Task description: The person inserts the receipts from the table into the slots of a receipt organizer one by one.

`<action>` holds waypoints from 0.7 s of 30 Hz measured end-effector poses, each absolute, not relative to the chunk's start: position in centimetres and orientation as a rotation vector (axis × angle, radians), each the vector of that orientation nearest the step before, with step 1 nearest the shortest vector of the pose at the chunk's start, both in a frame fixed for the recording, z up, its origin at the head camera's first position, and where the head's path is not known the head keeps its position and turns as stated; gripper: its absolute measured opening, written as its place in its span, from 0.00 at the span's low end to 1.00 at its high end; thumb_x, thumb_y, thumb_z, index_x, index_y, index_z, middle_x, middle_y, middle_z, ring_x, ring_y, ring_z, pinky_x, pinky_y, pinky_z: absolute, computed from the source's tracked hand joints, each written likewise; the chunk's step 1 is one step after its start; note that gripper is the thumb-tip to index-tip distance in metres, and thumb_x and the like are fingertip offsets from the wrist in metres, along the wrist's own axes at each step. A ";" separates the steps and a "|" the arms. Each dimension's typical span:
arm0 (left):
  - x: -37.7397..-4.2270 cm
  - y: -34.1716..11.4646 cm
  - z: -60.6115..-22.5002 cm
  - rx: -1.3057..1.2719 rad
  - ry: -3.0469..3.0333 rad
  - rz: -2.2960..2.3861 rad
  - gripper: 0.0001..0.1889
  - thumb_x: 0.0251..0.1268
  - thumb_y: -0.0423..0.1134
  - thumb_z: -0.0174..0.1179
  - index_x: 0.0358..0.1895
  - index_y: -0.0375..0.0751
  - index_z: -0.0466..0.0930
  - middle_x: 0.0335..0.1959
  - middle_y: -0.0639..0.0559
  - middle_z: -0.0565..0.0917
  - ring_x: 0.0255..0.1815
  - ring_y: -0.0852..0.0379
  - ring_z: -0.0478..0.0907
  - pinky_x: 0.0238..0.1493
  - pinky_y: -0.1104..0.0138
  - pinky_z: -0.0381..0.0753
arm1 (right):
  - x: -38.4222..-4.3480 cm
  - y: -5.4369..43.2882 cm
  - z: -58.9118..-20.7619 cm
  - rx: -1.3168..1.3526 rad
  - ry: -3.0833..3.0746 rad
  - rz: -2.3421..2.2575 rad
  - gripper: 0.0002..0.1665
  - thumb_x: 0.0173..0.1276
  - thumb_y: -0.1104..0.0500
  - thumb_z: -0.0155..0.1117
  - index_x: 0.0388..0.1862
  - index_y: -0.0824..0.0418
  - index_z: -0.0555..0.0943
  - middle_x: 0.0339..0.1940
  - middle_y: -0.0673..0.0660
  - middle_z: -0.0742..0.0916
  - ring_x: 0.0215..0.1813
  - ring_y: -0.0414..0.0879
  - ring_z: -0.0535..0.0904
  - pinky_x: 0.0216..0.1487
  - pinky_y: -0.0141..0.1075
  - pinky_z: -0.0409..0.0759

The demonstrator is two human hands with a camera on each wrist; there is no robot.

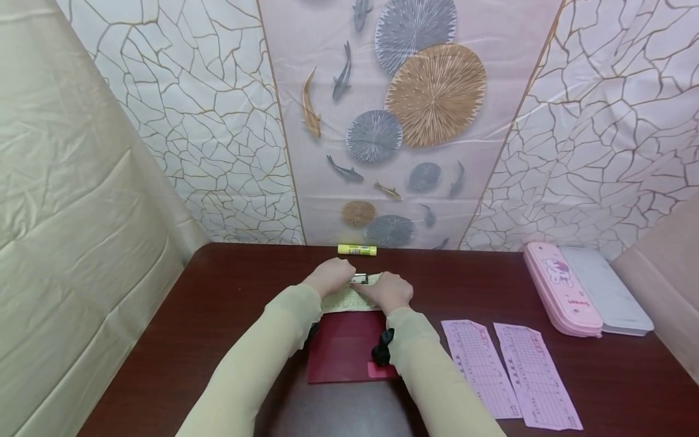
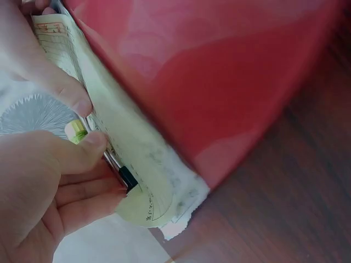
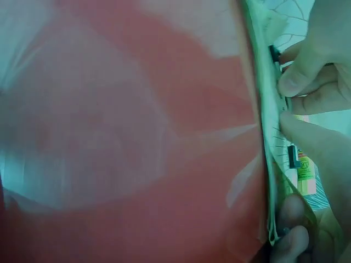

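A dark red folder lies on the table, with pale yellow printed sheets along its far edge. On the sheets sits a thin metal file fastener with black end pieces. My left hand pinches the fastener between thumb and fingers, close to one black end piece. From the other side, my right hand lays its thumb along the fastener's middle. In the right wrist view, that hand's fingers curl round the corner of the sheets. The thumbs come close together over the strip.
A yellow glue stick lies beyond the hands at the table's back edge. To the right are two printed pink slips. Behind them, a pink pencil case stands beside a pale flat case. Patterned cloth hangs behind the table.
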State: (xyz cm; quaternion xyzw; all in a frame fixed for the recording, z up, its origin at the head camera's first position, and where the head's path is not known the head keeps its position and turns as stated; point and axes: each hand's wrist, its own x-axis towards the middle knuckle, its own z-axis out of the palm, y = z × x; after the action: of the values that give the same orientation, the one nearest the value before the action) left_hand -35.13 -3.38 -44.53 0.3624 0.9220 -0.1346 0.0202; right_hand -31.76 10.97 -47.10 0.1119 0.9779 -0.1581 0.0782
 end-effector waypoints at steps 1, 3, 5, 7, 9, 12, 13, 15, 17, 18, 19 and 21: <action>-35.1 -3.4 -44.6 1.115 2.867 -0.418 0.08 0.67 0.31 0.56 0.38 0.45 0.85 0.33 0.54 0.86 0.34 0.59 0.82 0.45 0.67 0.82 | -31.7 11.0 -47.1 0.331 2.921 -0.487 0.42 0.43 0.17 0.56 0.18 0.56 0.79 0.14 0.54 0.79 0.21 0.47 0.76 0.17 0.37 0.70; -35.2 -3.5 -44.6 1.090 2.879 -0.399 0.09 0.68 0.31 0.55 0.38 0.45 0.85 0.33 0.54 0.86 0.33 0.59 0.82 0.46 0.67 0.82 | -31.7 11.1 -47.0 0.321 2.910 -0.520 0.41 0.45 0.19 0.57 0.20 0.56 0.80 0.15 0.54 0.79 0.21 0.47 0.76 0.18 0.37 0.70; -35.3 -3.7 -44.5 1.051 2.894 -0.334 0.08 0.67 0.32 0.57 0.37 0.45 0.85 0.32 0.54 0.86 0.32 0.59 0.82 0.45 0.66 0.82 | -31.5 11.2 -46.9 0.305 2.904 -0.557 0.39 0.47 0.22 0.60 0.25 0.57 0.81 0.17 0.54 0.80 0.22 0.47 0.77 0.19 0.38 0.71; -35.5 -4.0 -44.4 1.000 2.901 -0.240 0.06 0.66 0.33 0.58 0.35 0.45 0.85 0.31 0.54 0.85 0.31 0.59 0.81 0.40 0.66 0.82 | -31.4 11.4 -46.8 0.294 2.895 -0.589 0.38 0.48 0.25 0.62 0.33 0.59 0.83 0.21 0.55 0.82 0.24 0.47 0.77 0.20 0.38 0.72; -35.7 -4.3 -44.2 0.911 2.903 -0.074 0.06 0.65 0.34 0.59 0.32 0.45 0.86 0.28 0.55 0.85 0.26 0.61 0.78 0.34 0.68 0.80 | -31.3 11.6 -46.7 0.274 2.888 -0.611 0.39 0.50 0.27 0.63 0.41 0.60 0.83 0.26 0.56 0.83 0.27 0.47 0.78 0.22 0.39 0.73; -36.1 -4.9 -44.1 0.788 2.878 0.164 0.13 0.65 0.31 0.56 0.21 0.44 0.80 0.17 0.57 0.76 0.16 0.63 0.60 0.22 0.71 0.66 | -31.2 11.9 -46.7 0.255 2.873 -0.640 0.42 0.52 0.30 0.63 0.52 0.62 0.80 0.36 0.59 0.85 0.30 0.48 0.78 0.24 0.40 0.76; -36.3 -5.0 -44.1 0.760 2.870 0.242 0.15 0.66 0.30 0.55 0.19 0.44 0.79 0.16 0.59 0.74 0.15 0.63 0.55 0.20 0.71 0.61 | -31.2 12.0 -46.6 0.250 2.872 -0.650 0.43 0.53 0.31 0.63 0.55 0.62 0.79 0.40 0.60 0.85 0.31 0.48 0.79 0.26 0.40 0.76; -36.5 -5.2 -44.2 0.729 2.841 0.348 0.17 0.66 0.29 0.52 0.17 0.43 0.77 0.14 0.58 0.68 0.16 0.60 0.46 0.20 0.69 0.54 | -31.3 12.2 -46.7 0.235 2.870 -0.673 0.44 0.55 0.32 0.63 0.59 0.63 0.76 0.46 0.61 0.85 0.32 0.48 0.79 0.28 0.41 0.78; -36.6 -5.4 -44.3 0.720 2.824 0.392 0.16 0.67 0.30 0.52 0.18 0.42 0.78 0.15 0.57 0.69 0.15 0.61 0.47 0.20 0.70 0.55 | -31.3 12.5 -46.7 0.232 2.872 -0.715 0.43 0.55 0.33 0.63 0.60 0.63 0.76 0.48 0.61 0.84 0.33 0.48 0.79 0.30 0.41 0.78; -36.6 -5.5 -44.3 0.710 2.823 0.418 0.15 0.67 0.31 0.53 0.21 0.42 0.82 0.16 0.57 0.73 0.14 0.62 0.51 0.20 0.70 0.57 | -31.3 12.6 -46.7 0.226 2.864 -0.748 0.41 0.56 0.34 0.63 0.58 0.63 0.77 0.46 0.60 0.85 0.33 0.48 0.79 0.31 0.41 0.77; -36.5 -5.6 -44.4 0.703 2.827 0.434 0.13 0.67 0.32 0.54 0.26 0.43 0.85 0.20 0.57 0.78 0.15 0.63 0.55 0.21 0.70 0.61 | -31.2 12.8 -46.7 0.217 2.857 -0.783 0.38 0.56 0.35 0.63 0.54 0.63 0.78 0.44 0.60 0.85 0.32 0.48 0.79 0.30 0.41 0.76; -36.4 -5.8 -44.5 0.679 2.830 0.436 0.11 0.68 0.34 0.55 0.31 0.43 0.88 0.26 0.55 0.83 0.19 0.65 0.66 0.27 0.71 0.70 | -31.1 13.2 -46.6 0.199 2.844 -0.852 0.32 0.57 0.37 0.63 0.45 0.62 0.80 0.36 0.58 0.85 0.30 0.47 0.78 0.30 0.39 0.73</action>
State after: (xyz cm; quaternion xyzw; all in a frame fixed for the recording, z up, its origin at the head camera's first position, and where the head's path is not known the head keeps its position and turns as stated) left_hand -36.43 -5.82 -44.46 0.2296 0.9569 0.1476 0.0991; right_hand -31.07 13.16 -46.61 0.0665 0.9525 -0.2854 0.0832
